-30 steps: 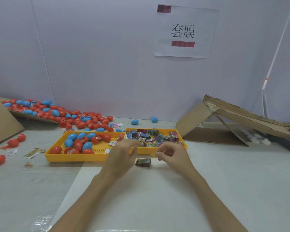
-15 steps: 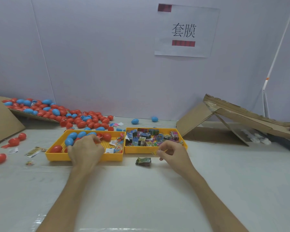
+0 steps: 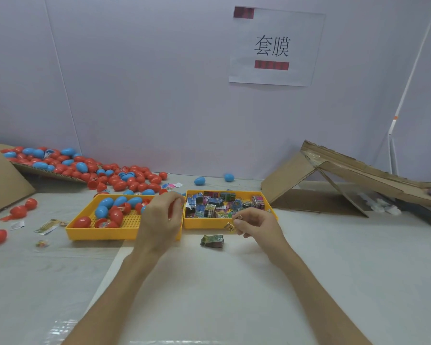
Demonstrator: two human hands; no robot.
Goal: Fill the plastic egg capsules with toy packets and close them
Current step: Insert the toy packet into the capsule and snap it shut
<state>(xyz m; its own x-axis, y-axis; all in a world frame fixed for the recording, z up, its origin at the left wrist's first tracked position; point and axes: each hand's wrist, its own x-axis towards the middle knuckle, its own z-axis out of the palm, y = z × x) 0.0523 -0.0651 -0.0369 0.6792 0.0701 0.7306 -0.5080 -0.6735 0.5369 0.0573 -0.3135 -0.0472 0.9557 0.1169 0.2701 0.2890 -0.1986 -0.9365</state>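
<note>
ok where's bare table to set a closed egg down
Widest free patch: the table right of the packet tray, up to the cardboard ramp. Also the near strip between the forearms, below the loose packet. Crowded: the egg pile at back left and stray eggs left of the egg tray.

Open tabletop (image 3: 209,295) is stretching from the near edge to a loose packet (image 3: 212,241) lying just before the packet tray (image 3: 209,224). The egg tray (image 3: 97,234) is touching that tray's left wall, and a cardboard ramp (image 3: 358,170) is closing off the right.

Bare left hand (image 3: 159,220), bare right hand (image 3: 258,227), 2 bare forearms (image 3: 309,285).
</note>
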